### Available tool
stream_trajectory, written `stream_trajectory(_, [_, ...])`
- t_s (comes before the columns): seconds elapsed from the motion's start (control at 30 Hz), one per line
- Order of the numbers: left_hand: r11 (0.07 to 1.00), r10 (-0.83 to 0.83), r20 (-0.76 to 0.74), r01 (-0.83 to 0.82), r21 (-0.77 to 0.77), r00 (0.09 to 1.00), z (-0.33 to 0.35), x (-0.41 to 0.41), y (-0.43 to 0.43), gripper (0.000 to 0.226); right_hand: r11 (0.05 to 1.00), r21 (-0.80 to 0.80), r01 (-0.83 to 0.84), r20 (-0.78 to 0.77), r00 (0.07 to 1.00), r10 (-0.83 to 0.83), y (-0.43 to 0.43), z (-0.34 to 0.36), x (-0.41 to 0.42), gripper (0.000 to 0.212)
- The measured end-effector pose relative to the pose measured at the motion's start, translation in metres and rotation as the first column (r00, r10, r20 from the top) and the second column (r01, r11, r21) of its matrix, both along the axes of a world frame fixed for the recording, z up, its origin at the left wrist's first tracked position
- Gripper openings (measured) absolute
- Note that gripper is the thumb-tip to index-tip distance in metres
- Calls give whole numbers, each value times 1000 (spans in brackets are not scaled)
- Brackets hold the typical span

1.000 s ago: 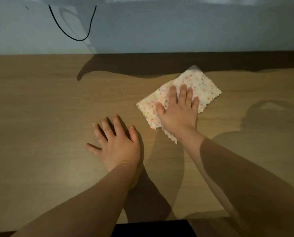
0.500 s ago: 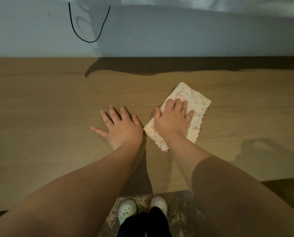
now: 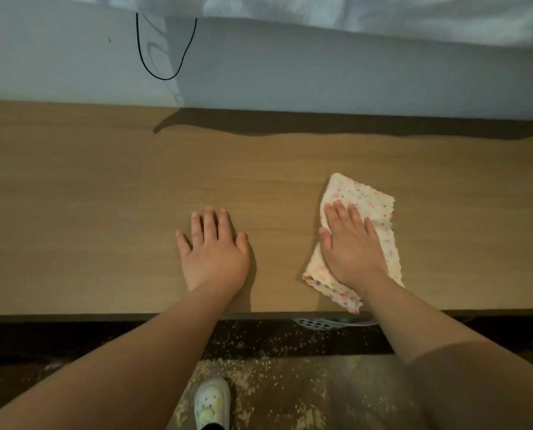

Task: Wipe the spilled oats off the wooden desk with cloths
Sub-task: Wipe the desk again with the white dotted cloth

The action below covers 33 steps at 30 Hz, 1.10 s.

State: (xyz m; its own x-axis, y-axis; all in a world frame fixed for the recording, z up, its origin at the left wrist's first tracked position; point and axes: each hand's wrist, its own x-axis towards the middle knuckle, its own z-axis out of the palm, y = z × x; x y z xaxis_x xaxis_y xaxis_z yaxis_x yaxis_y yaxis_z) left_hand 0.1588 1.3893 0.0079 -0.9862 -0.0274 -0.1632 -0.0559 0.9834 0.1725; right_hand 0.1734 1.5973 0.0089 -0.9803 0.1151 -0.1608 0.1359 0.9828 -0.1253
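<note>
The speckled cloth (image 3: 371,200) lay folded on the wooden desk (image 3: 103,212), on my right side and close to the front, with its near corner reaching the desk's front edge. My right hand (image 3: 350,249) lay flat on top of it, fingers straight and close together, palm pressing down and gripping nothing. The cloth's far end stuck out past my fingertips, and its near end showed beside my wrist.

My left hand (image 3: 215,252) rested flat on bare wood, apart from the cloth, fingers slightly spread and holding nothing.

Oats (image 3: 243,370) lay scattered on the floor below the front edge, around my white shoe (image 3: 212,405). A white perforated container (image 3: 318,322) peeked out under the desk edge below the cloth; I could not tell its contents. Behind the desk, a black cable (image 3: 162,77) looped down the wall under pale fabric (image 3: 352,13).
</note>
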Motion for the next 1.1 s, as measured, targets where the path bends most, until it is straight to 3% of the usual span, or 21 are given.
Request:
stream_trajectory(0.2, [1000,9,-46,-8,14,999,3,3,4,59,979,29,200,33,979,-201,26,4,36,56])
stream_trajectory(0.37, [999,31,-76,-30,22,997,0,2,3,58,974,-81,-210,-35,978,207,-67,3,14,56])
stream_trajectory(0.5, [998,51,-96,-48,28,994,-3,1,3,57,935,-86,-344,-67,938,339,-72,0,9,53])
stream_trajectory(0.57, [998,45,-90,-42,37,995,-1,0,3,57,960,-50,-275,-52,961,273,-36,-2,3,52])
stream_trajectory(0.67, [999,40,-73,-37,40,997,3,2,4,57,1000,22,16,-19,1000,-16,34,-1,-3,54])
stream_trajectory(0.73, [999,41,-77,-39,25,996,4,3,6,57,980,28,199,6,980,-200,64,2,-4,55])
stream_trajectory(0.8, [999,46,-85,-45,12,995,3,3,6,57,963,12,268,25,963,-268,60,1,-12,56])
stream_trajectory(0.87, [999,50,-86,-50,10,995,3,2,7,57,983,-1,183,13,983,-183,30,0,-24,56])
stream_trajectory(0.93, [998,62,-95,-61,5,994,2,3,7,57,998,-32,-52,-32,998,51,-15,-1,-34,57])
stream_trajectory(1.03, [997,76,-99,-75,14,992,4,4,9,57,911,-59,-409,-50,912,407,-56,0,-39,55])
stream_trajectory(1.1, [997,73,-104,-72,15,992,3,3,9,57,895,-46,-444,-46,896,442,-40,-1,-52,54])
